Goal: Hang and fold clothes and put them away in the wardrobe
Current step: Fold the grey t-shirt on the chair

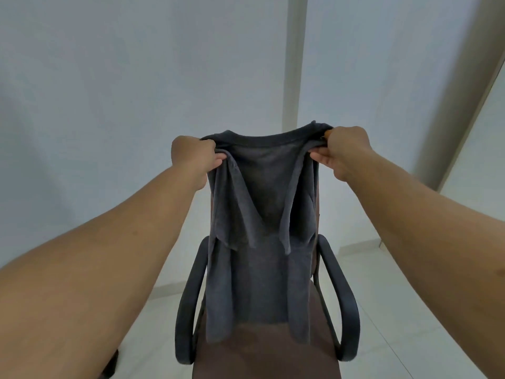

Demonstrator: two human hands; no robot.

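Observation:
A dark grey T-shirt (259, 214) hangs in the air in front of me, collar at the top. Its sleeves are folded inward over the front and its hem dangles just above the chair seat. My left hand (192, 157) pinches the left shoulder of the shirt. At the same height, my right hand (344, 153) grips the right shoulder. Both arms are stretched forward. The shirt hides most of the chair's backrest.
An office chair with black armrests (338, 296) and a brown seat (262, 351) stands directly below the shirt. White walls lie ahead, with a pale vertical column (296, 58) behind. White floor tiles (396, 310) surround the chair.

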